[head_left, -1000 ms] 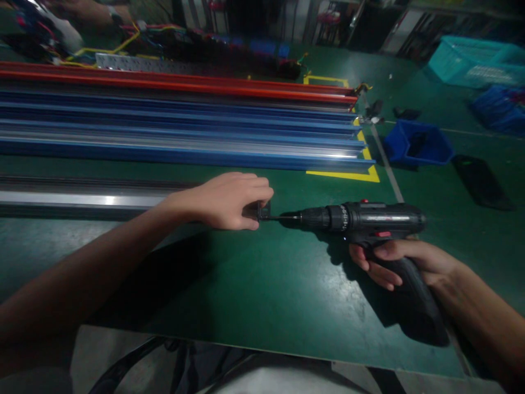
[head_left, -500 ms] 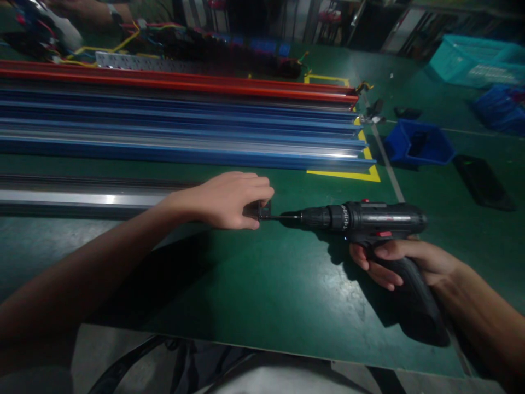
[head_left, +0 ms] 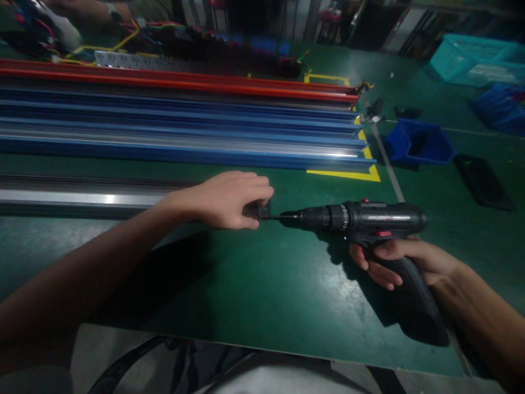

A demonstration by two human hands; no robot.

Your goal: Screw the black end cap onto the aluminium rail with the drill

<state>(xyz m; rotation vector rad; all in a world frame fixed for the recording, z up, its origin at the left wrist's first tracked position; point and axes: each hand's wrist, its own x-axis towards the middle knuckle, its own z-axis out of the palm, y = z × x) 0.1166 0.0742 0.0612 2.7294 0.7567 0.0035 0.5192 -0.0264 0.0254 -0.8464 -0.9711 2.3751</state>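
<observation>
A black cordless drill point(head_left: 369, 216) is in my right hand point(head_left: 394, 262), its handle wrapped by my fingers and its long thin bit pointing left. The bit's tip meets a small dark end piece point(head_left: 264, 210) at the end of a grey metal profile point(head_left: 90, 197). My left hand point(head_left: 233, 200) is closed over that end of the profile, thumb on the near side and fingers on the far side. Its palm hides most of the end. Whether a screw sits at the bit's tip is too small to tell.
Several blue profiles point(head_left: 184, 131) and a red profile point(head_left: 184, 79) lie behind, parallel to the grey one. A blue bin point(head_left: 422, 143), a dark flat object point(head_left: 484, 181) and a turquoise basket point(head_left: 479, 60) are at the right. Wires and another person's arm point(head_left: 94, 16) show at the far left.
</observation>
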